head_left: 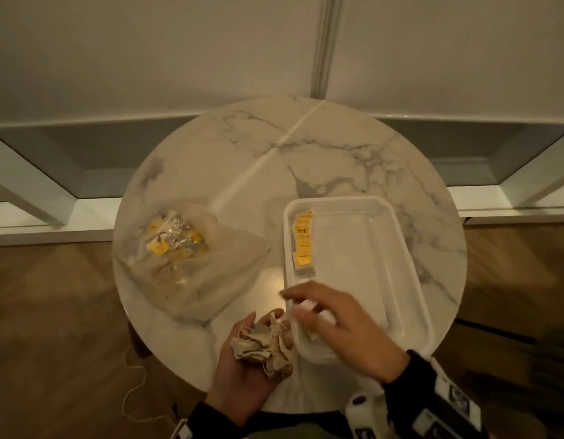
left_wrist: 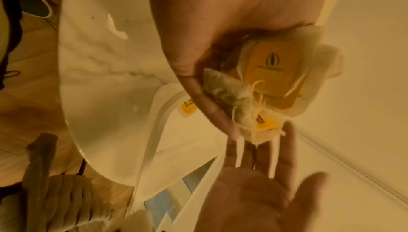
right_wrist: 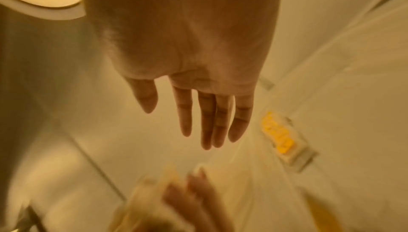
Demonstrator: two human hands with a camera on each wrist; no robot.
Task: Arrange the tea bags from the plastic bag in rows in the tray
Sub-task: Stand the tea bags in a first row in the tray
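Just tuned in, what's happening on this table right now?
A person is sorting tea bags at a round marble table. The left hand grips a tangled bunch of tea bags with yellow tags. The right hand, fingers straight and holding nothing, hovers over the near end of the clear rectangular plastic tray. One row of yellow-tagged tea bags lies along the tray's left wall. The translucent plastic bag holds more.

Black sleeves, white wrist cameras
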